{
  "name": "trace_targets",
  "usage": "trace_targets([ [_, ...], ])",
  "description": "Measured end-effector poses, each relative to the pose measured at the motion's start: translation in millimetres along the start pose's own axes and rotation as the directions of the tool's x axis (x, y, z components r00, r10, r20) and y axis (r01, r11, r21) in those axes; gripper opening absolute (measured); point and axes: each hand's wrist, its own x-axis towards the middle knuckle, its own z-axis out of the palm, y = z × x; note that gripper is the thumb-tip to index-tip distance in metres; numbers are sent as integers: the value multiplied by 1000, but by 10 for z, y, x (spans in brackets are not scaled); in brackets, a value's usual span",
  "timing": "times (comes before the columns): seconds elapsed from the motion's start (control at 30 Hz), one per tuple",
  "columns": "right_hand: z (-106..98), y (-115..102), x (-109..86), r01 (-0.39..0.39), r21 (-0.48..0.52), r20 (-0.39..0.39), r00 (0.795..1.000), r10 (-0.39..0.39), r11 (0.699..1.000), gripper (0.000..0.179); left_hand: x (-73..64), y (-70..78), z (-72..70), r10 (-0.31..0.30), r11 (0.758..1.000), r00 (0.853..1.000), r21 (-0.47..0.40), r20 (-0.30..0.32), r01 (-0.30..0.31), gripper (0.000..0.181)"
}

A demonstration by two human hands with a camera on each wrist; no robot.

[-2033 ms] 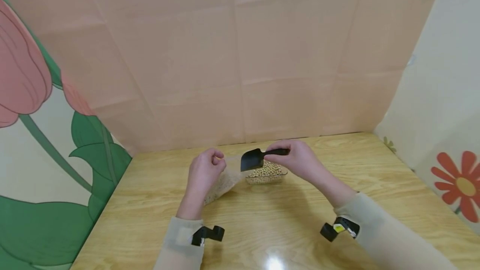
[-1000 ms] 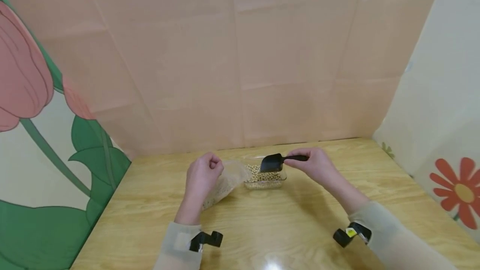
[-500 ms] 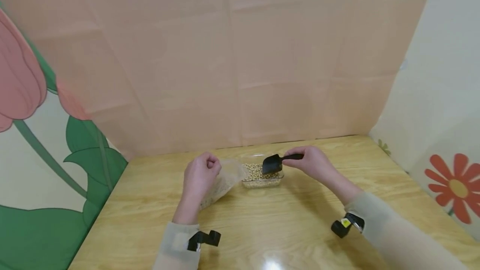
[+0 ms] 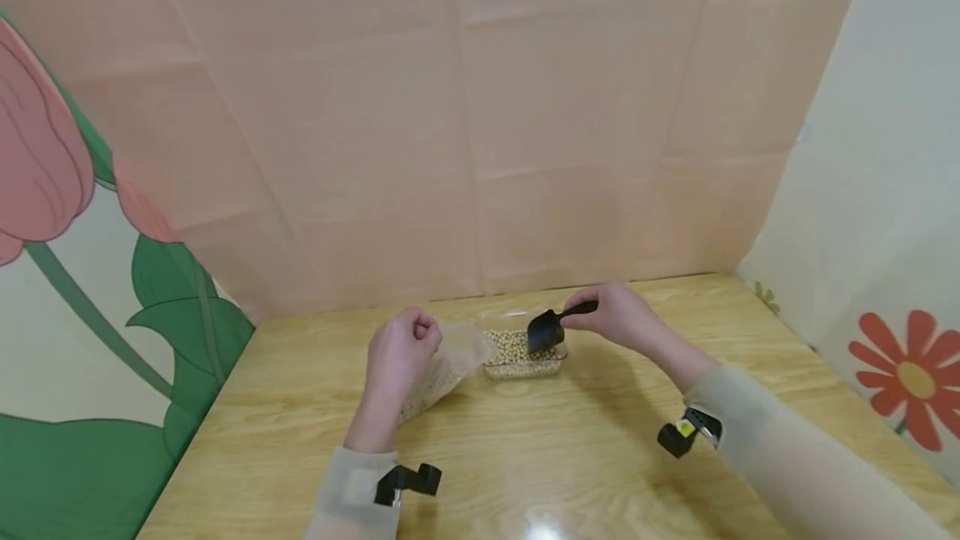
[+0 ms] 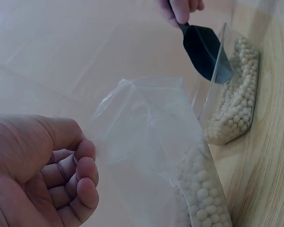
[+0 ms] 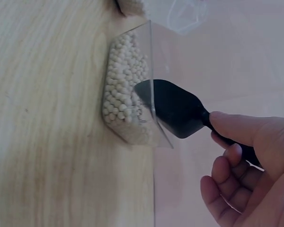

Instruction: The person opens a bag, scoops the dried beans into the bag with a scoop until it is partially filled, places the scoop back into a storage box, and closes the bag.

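With curled fingers, my left hand (image 4: 397,361) pinches the upper edge of a clear plastic bag (image 5: 146,127). Pale round beans lie in the bottom of the bag, and its mouth leans toward a clear rectangular container (image 4: 523,364). My right hand (image 4: 618,319) grips the handle of a black scoop (image 4: 545,332) between thumb and fingers. The scoop slants down over the container's rim, its tip at the beans (image 6: 119,92) inside. How deep the tip sits in them is hard to tell.
A wooden table (image 4: 525,457) bears the container and the lower part of the bag. Behind it rises a wall covered in pinkish sheeting (image 4: 480,123). A painted flower wall (image 4: 907,373) stands on the right, another on the left.
From beside the bag's mouth, my right hand has brought the scoop rightward and down into the container, tilting its tip lower. My left hand keeps nearly the same place on the bag.
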Motion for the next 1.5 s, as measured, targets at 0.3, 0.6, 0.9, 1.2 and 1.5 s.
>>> trace_targets([
  [0.3, -44, -101, 95, 18, -95, 22, 1000, -16, 995, 18, -2, -8, -7, -1, 1000, 1000, -5, 2, 1, 6],
  [0.6, -35, -217, 160, 18, -208, 35, 999, -11, 978, 19, 13, 3, 9, -4, 1000, 1000, 1, -3, 4, 6],
  [0.9, 0, -232, 206, 21, -244, 50, 999, -9, 970, 19, 13, 4, -4, -14, 1000, 1000, -3, 5, 14, 6],
  [1.2, 54, -192, 210, 14, -208, 72, 997, 1, 978, 21, -2, 2, -7, -24, 1000, 1000, -1, 8, 24, 7],
  [1.5, 147, 34, 163, -33, -64, 72, 997, 38, 997, 22, -8, 2, -11, -18, 1000, 1000, 3, 5, 18, 7],
])
